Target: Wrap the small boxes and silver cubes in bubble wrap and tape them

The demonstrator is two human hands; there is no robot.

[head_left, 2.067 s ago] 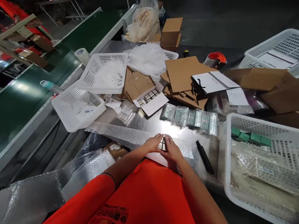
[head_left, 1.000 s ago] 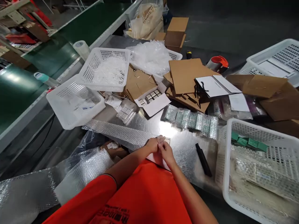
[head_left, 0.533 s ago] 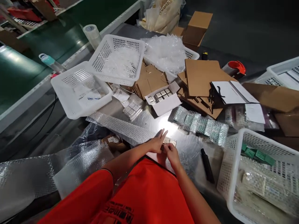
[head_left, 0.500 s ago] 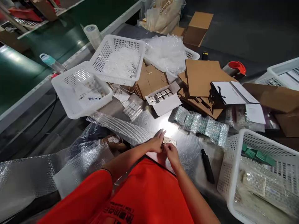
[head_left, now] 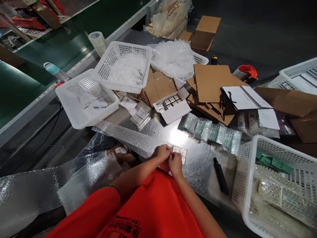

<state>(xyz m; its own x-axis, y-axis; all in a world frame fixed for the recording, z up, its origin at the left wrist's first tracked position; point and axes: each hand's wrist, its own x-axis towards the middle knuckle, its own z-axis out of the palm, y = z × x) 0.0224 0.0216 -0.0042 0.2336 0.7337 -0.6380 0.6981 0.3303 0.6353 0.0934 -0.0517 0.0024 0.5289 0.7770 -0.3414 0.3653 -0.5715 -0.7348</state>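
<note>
We have both hands over the bench (head_left: 153, 128), just by the near left side of a small bubble-wrapped packet (head_left: 180, 154), and the step in hand looks like fine work on that packet's wrapping. The fingers of our left hand (head_left: 163, 153) and right hand (head_left: 175, 164) are curled closed, tips meeting (whether a scrap of wrap or tape sits between them, we cannot tell). As we judge it, the next move calls for a light, exact touch at that edge, with the packet kept flat. The packet lies flat, its pale squares showing through the film; its far edge runs mostly left to right, dipping slightly towards us at the right, and its right edge comes towards our body. Our hands cover the near left corner, so we cannot be sure which way its long axis runs. The bubble-wrap strip (head_left: 128, 136) is plainer, stretching lengthwise from the far left down to our left hand, with the open white carton (head_left: 175, 113) beyond.
</note>
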